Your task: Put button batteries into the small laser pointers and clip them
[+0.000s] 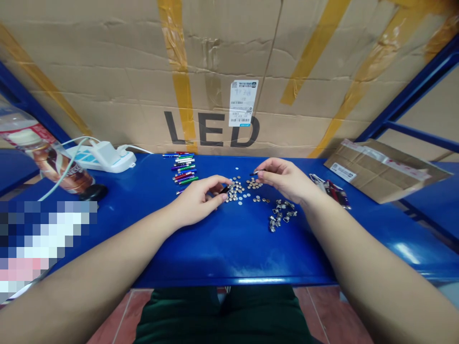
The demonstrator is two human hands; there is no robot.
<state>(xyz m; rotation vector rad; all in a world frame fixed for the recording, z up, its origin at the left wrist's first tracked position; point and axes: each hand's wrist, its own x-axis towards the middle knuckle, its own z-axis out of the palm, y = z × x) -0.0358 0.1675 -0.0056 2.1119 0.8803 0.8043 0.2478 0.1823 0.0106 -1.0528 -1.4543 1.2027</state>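
My left hand (197, 198) is closed on a small black tube-shaped piece (224, 190), held between thumb and fingertips. Across from it, my right hand (289, 179) pinches another short, dark, slim piece (254, 173); its exact kind is too small to tell. Below and between the fingertips lie many button cells (235, 189), with a few small pale discs (240, 203) among them. Several shiny metal end caps (278, 220) with loops are heaped under my right wrist. Left of the cells, slim metallic coloured tubes (185, 169), like mini torches, lie in a stacked row.
A blue table (215, 258) carries everything. More slim tubes (335, 193) lie beside a small cardboard box (380, 167) at right. A power strip (103, 157) with cables and a drink bottle (57, 157) stand at left. A large LED carton (136, 76) walls off the back.
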